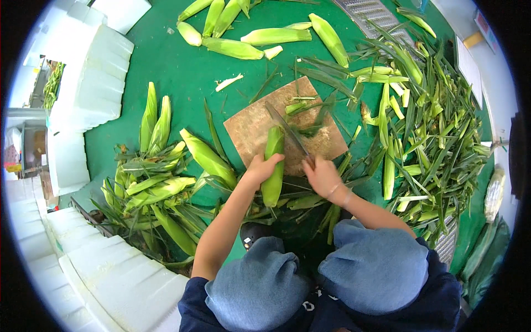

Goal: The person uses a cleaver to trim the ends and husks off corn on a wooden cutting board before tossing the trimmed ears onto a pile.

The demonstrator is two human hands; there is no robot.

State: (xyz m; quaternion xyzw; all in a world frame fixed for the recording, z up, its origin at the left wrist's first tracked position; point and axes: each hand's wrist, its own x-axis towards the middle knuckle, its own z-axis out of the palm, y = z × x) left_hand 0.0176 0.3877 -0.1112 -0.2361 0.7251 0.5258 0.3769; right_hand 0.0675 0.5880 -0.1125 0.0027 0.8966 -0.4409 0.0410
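Over the near edge of a worn wooden cutting board (243,124), my left hand (264,167) grips an ear of corn (272,185) in its green husk. The ear points away from me, its far end above the board. In my right hand (322,176) is a knife (287,128), held by the handle, with the blade slanting to the far left across the board, close beside the ear's tip. A cut green corn stub (296,107) and bits of leaf lie on the board beyond the blade.
Unhusked ears (160,188) with long leaves are heaped at my left. Trimmed ears (276,36) lie on the green floor at the far side. A big pile of cut leaves (431,127) covers the right. White foam boxes (99,72) stand along the left.
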